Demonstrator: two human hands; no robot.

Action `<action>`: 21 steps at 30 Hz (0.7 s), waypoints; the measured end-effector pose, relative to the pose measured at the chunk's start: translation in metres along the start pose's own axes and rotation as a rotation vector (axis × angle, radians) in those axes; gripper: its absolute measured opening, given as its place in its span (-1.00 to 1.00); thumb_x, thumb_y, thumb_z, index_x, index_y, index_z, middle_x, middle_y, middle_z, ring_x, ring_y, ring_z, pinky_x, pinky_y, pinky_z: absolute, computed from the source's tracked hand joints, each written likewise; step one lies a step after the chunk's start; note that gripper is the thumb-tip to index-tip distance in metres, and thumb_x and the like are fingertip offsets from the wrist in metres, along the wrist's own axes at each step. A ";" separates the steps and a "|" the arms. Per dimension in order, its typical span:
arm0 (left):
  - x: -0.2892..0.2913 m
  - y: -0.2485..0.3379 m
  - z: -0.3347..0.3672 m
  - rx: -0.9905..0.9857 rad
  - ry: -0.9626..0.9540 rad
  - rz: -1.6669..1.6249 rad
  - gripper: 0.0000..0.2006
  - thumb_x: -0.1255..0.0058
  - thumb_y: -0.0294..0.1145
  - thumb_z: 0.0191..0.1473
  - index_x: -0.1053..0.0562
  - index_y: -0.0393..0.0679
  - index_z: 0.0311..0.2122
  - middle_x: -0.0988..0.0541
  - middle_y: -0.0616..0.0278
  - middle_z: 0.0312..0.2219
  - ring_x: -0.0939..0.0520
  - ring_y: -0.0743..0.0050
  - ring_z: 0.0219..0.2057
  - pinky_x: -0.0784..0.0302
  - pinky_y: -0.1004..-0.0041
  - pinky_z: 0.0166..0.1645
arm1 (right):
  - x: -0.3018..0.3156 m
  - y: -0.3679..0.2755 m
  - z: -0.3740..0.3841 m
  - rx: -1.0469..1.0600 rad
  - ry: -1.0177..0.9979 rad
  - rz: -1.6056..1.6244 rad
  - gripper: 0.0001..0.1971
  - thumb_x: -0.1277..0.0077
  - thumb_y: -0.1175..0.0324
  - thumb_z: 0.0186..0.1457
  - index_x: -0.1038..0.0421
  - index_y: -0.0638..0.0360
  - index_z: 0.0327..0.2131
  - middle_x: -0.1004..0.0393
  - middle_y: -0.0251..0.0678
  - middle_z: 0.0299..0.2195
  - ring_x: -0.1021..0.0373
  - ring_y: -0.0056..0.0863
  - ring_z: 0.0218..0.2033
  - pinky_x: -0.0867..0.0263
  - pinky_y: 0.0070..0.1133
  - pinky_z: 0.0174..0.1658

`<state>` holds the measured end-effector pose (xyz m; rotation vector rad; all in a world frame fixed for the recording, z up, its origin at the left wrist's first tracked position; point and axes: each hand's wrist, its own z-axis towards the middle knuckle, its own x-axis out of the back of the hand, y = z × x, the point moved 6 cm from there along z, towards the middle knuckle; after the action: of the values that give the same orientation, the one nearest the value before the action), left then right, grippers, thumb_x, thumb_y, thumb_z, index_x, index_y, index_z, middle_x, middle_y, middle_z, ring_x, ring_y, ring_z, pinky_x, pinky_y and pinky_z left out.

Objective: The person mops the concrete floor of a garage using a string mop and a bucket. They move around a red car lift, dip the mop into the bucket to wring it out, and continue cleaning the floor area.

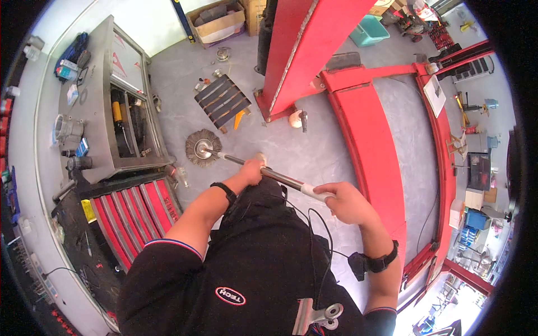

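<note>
Steel rod (263, 171), long and shiny with a pale grip at its near end, is held in both hands above the grey floor (314, 145). The left hand (251, 171) is closed round its middle; the right hand (346, 201) is wrapped round the grip. At its far tip a round grey disc (200, 147), possibly a wire brush, is seen close to the red drawers of a tool cabinet (134, 215). A red lift post (302, 50) rises beyond.
</note>
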<state>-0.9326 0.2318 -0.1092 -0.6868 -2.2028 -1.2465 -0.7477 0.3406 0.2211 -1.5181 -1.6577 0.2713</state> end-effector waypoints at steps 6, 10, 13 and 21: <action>-0.037 0.092 0.052 -0.111 0.033 0.084 -0.77 -0.03 -0.40 -0.16 -0.53 -0.09 -0.30 -0.57 -0.01 -0.35 -0.55 -0.06 -0.17 -0.43 0.10 -0.06 | 0.067 0.050 -0.044 -0.244 0.066 -0.021 -0.62 0.19 0.57 -0.10 -0.48 0.30 -0.16 -0.50 -0.11 -0.50 -0.44 -0.38 -0.53 -0.34 -0.51 -0.37; -0.041 0.180 0.085 -0.222 0.009 -0.005 -0.79 0.00 -0.46 -0.20 -0.55 -0.07 -0.36 -0.56 -0.03 -0.37 -0.56 -0.11 -0.27 -0.43 0.08 -0.16 | 0.130 0.075 -0.074 -0.310 0.227 0.067 -0.63 0.20 0.57 -0.09 -0.49 0.33 -0.18 -0.44 -0.28 -0.60 -0.32 -0.59 -0.65 -0.26 -0.61 -0.53; -0.043 0.236 0.112 -0.241 -0.051 -0.026 -0.80 -0.01 -0.44 -0.17 -0.55 -0.05 -0.35 -0.57 0.00 -0.37 -0.57 -0.05 -0.26 -0.42 0.08 -0.15 | 0.171 0.084 -0.091 -0.329 0.304 0.057 -0.65 0.20 0.56 -0.09 -0.50 0.36 -0.21 -0.41 -0.31 -0.61 -0.31 -0.65 -0.64 -0.24 -0.64 -0.55; -0.050 0.277 0.136 -0.180 0.033 -0.131 -0.78 -0.04 -0.47 -0.16 -0.53 -0.04 -0.30 -0.55 0.07 -0.32 -0.50 -0.03 -0.16 -0.35 0.08 -0.06 | 0.238 0.102 -0.081 -0.391 0.256 0.059 -0.74 0.05 0.58 -0.10 -0.50 0.40 -0.27 -0.41 -0.36 -0.64 -0.27 -0.71 -0.71 -0.17 -0.70 -0.63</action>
<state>-0.7420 0.4671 -0.0319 -0.5931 -2.1563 -1.5252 -0.5956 0.5486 0.3069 -1.8048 -1.5192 -0.2240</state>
